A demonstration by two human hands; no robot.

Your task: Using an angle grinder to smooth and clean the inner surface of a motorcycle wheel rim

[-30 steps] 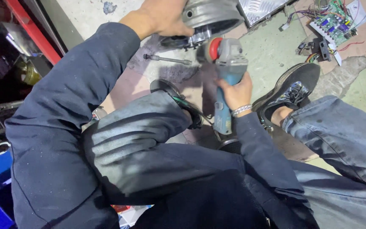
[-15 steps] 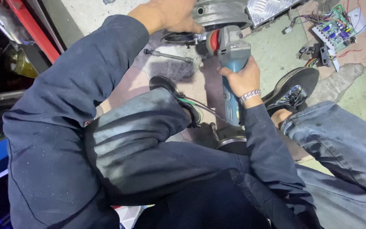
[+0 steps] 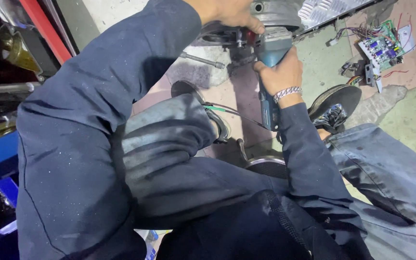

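While the right hand [image 3: 281, 73] grips the blue grinder [image 3: 270, 72], its head meets the grey metal part [image 3: 275, 12] on the floor. The left hand [image 3: 229, 12] presses on that part; a circuit board [image 3: 383, 45] lies well right of it.

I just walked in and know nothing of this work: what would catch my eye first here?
Top centre, the right hand, a silver chain bracelet at its wrist, grips a blue-bodied angle grinder pressed toward a grey round metal housing, which the left hand steadies. At upper right, a green circuit board with coloured wires lies on the floor.
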